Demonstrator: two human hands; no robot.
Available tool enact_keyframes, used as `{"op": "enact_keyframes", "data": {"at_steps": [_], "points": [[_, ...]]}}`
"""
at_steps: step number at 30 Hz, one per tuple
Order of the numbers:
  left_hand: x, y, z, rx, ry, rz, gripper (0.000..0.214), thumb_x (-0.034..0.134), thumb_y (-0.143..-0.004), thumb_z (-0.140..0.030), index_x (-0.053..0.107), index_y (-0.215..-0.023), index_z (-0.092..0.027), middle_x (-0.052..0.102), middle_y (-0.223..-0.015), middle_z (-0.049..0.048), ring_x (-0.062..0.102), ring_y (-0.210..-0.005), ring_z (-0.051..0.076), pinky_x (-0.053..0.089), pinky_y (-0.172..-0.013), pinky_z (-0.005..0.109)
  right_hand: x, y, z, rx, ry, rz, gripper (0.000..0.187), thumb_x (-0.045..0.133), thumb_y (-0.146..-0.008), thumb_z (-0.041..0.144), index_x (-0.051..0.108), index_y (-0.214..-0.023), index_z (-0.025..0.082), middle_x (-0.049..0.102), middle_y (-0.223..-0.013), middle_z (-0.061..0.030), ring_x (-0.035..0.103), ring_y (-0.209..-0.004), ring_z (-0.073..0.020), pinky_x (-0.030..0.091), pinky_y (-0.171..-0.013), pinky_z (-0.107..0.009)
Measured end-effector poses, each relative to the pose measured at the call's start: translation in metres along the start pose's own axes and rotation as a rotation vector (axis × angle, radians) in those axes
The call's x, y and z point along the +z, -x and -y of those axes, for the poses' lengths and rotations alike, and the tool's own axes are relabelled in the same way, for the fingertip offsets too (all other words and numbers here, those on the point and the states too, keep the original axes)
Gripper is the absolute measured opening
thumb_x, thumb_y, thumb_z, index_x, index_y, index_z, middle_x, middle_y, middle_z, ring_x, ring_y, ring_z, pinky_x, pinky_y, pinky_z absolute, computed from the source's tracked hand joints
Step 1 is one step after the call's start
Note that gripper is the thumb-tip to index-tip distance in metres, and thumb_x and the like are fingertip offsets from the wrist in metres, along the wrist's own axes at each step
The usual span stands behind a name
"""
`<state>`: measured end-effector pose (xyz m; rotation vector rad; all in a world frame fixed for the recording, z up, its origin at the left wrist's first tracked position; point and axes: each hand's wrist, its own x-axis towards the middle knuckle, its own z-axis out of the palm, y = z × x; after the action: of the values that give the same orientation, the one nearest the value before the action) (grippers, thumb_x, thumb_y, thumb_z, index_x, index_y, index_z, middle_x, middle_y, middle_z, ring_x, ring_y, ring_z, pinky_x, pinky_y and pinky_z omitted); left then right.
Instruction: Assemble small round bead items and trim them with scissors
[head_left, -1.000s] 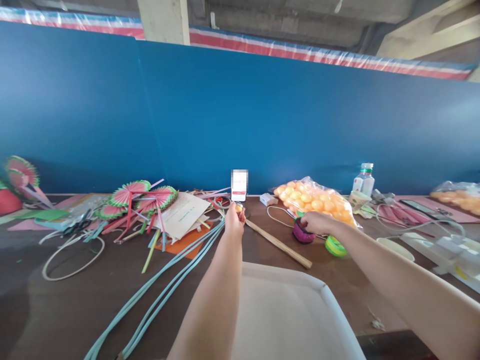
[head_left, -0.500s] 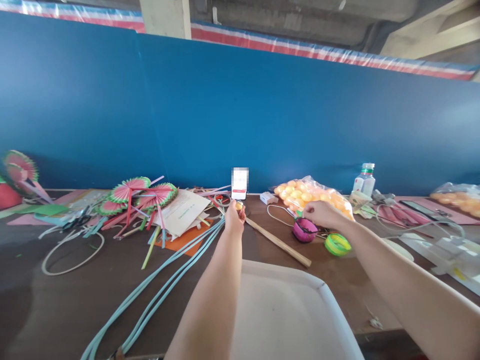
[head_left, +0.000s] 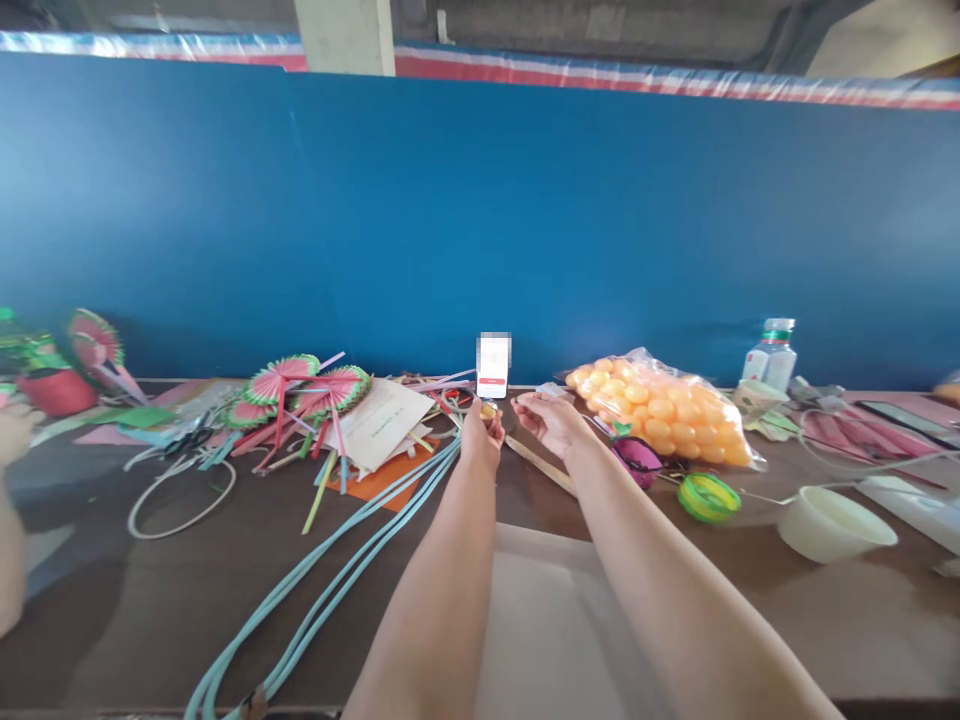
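Observation:
My left hand [head_left: 481, 437] is stretched out over the brown table [head_left: 127, 610], fingers closed on a small orange ball [head_left: 488, 410] held at the fingertips. My right hand [head_left: 548, 421] hovers just to its right, palm turned up and fingers loosely curled, apparently holding nothing. Beyond the two hands a white phone [head_left: 493, 366] leans upright against the blue wall. A magenta bowl [head_left: 638, 462] and a green-yellow ring [head_left: 708, 497] lie to the right of my right forearm.
A clear bag of orange balls [head_left: 664, 406] lies right of centre, a plastic bottle [head_left: 770, 354] and white bowl [head_left: 834, 521] further right. Paper fans [head_left: 309, 392], coloured strips and light-blue bands [head_left: 339, 560] cover the left. A wooden stick [head_left: 534, 461] and a white tray [head_left: 551, 640] are near. Another person's hand [head_left: 13, 430] shows at far left.
My right hand left the magenta bowl and swung left to beside my left hand, palm up. The camera turned slightly right; my left hand stayed put with the ball.

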<state>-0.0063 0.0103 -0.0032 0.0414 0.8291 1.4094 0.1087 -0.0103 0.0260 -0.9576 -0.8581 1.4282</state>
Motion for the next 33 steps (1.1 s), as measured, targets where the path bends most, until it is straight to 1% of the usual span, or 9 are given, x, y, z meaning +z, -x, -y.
{"op": "enact_keyframes", "data": {"at_steps": [2,4,7,9,12,17,23,28,33], "points": [[0.0,-0.001,0.001,0.023,0.01,0.005,0.022,0.056,-0.094,-0.032,0.058,-0.082,-0.014,0.058,-0.07,0.0028,0.054,-0.05,0.006,0.039,-0.044,0.013,0.004,-0.009,-0.016,0.044,-0.112,-0.025,0.015,0.072,-0.075,0.004,0.065,-0.067,0.014,0.068,-0.063,0.0,0.063,-0.057,-0.0048,0.053,-0.057,-0.01],[-0.001,0.0,0.002,0.063,0.014,-0.002,0.021,0.057,-0.093,-0.032,0.059,-0.083,-0.014,0.056,-0.068,0.0016,0.051,-0.047,0.006,0.039,-0.043,0.014,0.003,-0.014,-0.027,0.086,-0.188,-0.043,0.013,0.069,-0.078,0.003,0.066,-0.071,0.014,0.068,-0.062,0.0005,0.062,-0.054,-0.0044,0.054,-0.056,-0.01],[-0.001,0.002,0.004,0.074,-0.012,0.009,0.019,0.057,-0.093,-0.031,0.06,-0.086,-0.014,0.057,-0.067,0.0015,0.049,-0.046,0.006,0.039,-0.043,0.013,-0.002,-0.015,-0.035,0.1,-0.217,-0.041,0.011,0.067,-0.08,0.004,0.069,-0.08,0.014,0.065,-0.059,0.0018,0.059,-0.05,-0.0052,0.054,-0.052,-0.012],[-0.001,0.004,0.005,0.081,-0.043,0.025,0.02,0.054,-0.094,-0.032,0.061,-0.088,-0.014,0.058,-0.068,0.0023,0.05,-0.047,0.006,0.039,-0.043,0.013,-0.007,-0.015,-0.035,0.094,-0.215,-0.028,0.011,0.065,-0.081,0.004,0.069,-0.084,0.014,0.064,-0.058,0.0023,0.059,-0.05,-0.006,0.055,-0.052,-0.013],[-0.001,0.005,0.005,0.074,-0.077,-0.005,0.021,0.055,-0.094,-0.033,0.059,-0.087,-0.014,0.059,-0.068,0.0027,0.048,-0.045,0.006,0.039,-0.042,0.013,-0.01,-0.015,-0.033,0.16,-0.244,-0.049,0.012,0.062,-0.083,0.003,0.067,-0.082,0.015,0.061,-0.055,0.0031,0.058,-0.05,-0.0059,0.055,-0.052,-0.013],[-0.003,0.002,0.005,0.087,-0.061,-0.005,0.022,0.057,-0.093,-0.034,0.058,-0.085,-0.014,0.06,-0.069,0.0045,0.051,-0.048,0.007,0.042,-0.043,0.015,-0.006,-0.015,-0.037,0.272,-0.342,-0.018,0.017,0.058,-0.083,-0.001,0.065,-0.085,0.014,0.064,-0.061,0.0002,0.06,-0.052,-0.0071,0.056,-0.052,-0.013],[-0.002,0.002,0.007,0.088,-0.05,0.004,0.021,0.057,-0.094,-0.032,0.057,-0.083,-0.013,0.057,-0.067,0.0042,0.052,-0.049,0.009,0.044,-0.044,0.017,-0.002,-0.013,-0.037,0.363,-0.424,0.037,0.029,0.044,-0.082,-0.009,0.064,-0.089,0.011,0.065,-0.065,-0.0035,0.063,-0.055,-0.0078,0.057,-0.053,-0.012],[-0.001,0.002,0.007,0.072,-0.027,0.003,0.02,0.057,-0.094,-0.032,0.057,-0.085,-0.013,0.057,-0.07,0.0045,0.053,-0.05,0.008,0.047,-0.046,0.016,0.0,-0.012,-0.035,0.372,-0.429,0.013,0.03,0.041,-0.085,-0.008,0.064,-0.088,0.011,0.066,-0.065,-0.0042,0.064,-0.054,-0.0084,0.058,-0.051,-0.012],[-0.002,0.0,0.008,0.081,-0.043,0.022,0.021,0.056,-0.094,-0.032,0.057,-0.084,-0.014,0.055,-0.068,0.0033,0.055,-0.051,0.009,0.047,-0.046,0.017,0.0,-0.012,-0.035,0.334,-0.398,0.008,0.03,0.041,-0.087,-0.008,0.065,-0.085,0.011,0.067,-0.065,-0.0039,0.064,-0.055,-0.0077,0.057,-0.052,-0.011]]}}
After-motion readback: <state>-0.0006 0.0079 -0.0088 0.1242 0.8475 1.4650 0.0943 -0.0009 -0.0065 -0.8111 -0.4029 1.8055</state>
